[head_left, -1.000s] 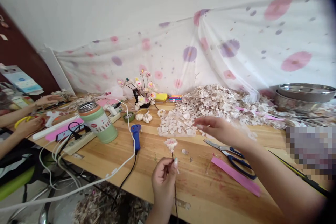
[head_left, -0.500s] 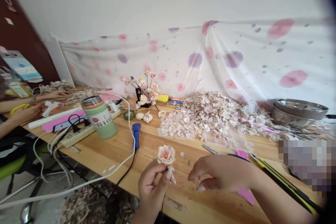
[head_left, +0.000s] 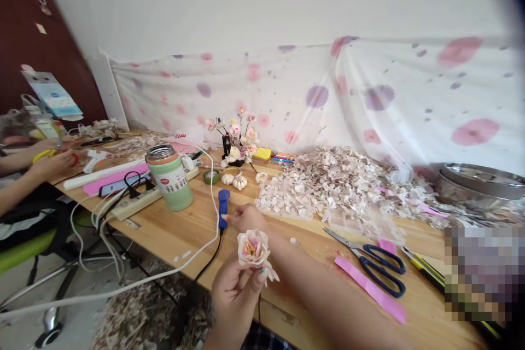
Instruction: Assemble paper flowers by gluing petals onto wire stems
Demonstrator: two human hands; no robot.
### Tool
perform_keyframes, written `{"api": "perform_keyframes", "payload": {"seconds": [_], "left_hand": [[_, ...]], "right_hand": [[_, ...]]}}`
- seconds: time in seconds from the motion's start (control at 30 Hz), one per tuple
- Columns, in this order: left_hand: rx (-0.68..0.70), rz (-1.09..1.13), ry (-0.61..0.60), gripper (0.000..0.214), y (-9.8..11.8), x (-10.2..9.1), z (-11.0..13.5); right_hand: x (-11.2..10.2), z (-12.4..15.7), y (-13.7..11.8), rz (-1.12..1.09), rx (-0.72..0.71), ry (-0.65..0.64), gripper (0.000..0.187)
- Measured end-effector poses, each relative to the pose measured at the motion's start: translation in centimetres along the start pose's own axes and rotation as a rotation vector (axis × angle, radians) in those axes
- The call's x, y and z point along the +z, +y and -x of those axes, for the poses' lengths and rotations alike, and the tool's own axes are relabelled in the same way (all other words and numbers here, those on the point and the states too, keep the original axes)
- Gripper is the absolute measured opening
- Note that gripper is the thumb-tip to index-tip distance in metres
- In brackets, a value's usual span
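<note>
My left hand [head_left: 235,290] is closed in a pinch under a pale pink flower [head_left: 252,250] with a yellow-and-pink centre, holding it upright near the table's front edge. A few loose petals show below the bloom. My right hand [head_left: 248,217] reaches across behind the flower to a blue glue gun [head_left: 223,205] lying on the table. One fingertip overlaps the gun's handle, and the fingers are apart, not wrapped round it. Dark-handled scissors [head_left: 381,268] lie to the right of my right forearm, beside a pink strip [head_left: 371,290].
A green tumbler [head_left: 170,178] stands by a power strip [head_left: 137,202] with trailing cables. Heaped petals [head_left: 340,180] fill the back right near metal pans [head_left: 479,183]. A flower arrangement [head_left: 235,139] stands behind. At far left, another person's hands [head_left: 53,164] hold something yellow.
My right hand has moved left and away from me, from beside the flower to the glue gun, uncovering the scissors. The left hand still holds the flower. The view has shifted slightly.
</note>
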State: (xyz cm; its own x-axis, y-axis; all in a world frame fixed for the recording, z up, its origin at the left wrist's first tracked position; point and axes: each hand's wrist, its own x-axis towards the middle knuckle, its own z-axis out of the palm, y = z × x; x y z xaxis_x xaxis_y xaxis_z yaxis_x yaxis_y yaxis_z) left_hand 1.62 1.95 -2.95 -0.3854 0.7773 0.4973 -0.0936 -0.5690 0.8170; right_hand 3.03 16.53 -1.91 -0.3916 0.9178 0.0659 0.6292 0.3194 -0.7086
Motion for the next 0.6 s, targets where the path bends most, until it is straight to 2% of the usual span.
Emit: {"api": "perform_keyframes", "payload": {"seconds": [0.13,0.27,0.4,0.5,0.6], "left_hand": [[0.021,0.009,0.046,0.016,0.0,-0.4,0.0],[0.088,-0.139,-0.012,0.017,-0.6,-1.3,-0.2],[0.104,-0.142,-0.079,0.011,-0.5,-1.4,-0.5],[0.041,-0.088,-0.107,0.014,0.4,-0.4,-0.6],[-0.138,0.028,-0.007,0.021,1.6,1.1,-0.4]], "right_hand": [[1.6,-1.3,-1.6,0.001,0.126,-0.016,0.033],[2.4,-2.3,-2.8,-0.035,0.184,-0.036,0.032],[2.8,-2.6,-2.6,-0.120,0.212,-0.006,0.024],[2.3,-1.7,-1.2,-0.236,0.190,0.084,0.021],[0.5,0.6,1.1,-0.383,0.148,0.230,0.019]]}}
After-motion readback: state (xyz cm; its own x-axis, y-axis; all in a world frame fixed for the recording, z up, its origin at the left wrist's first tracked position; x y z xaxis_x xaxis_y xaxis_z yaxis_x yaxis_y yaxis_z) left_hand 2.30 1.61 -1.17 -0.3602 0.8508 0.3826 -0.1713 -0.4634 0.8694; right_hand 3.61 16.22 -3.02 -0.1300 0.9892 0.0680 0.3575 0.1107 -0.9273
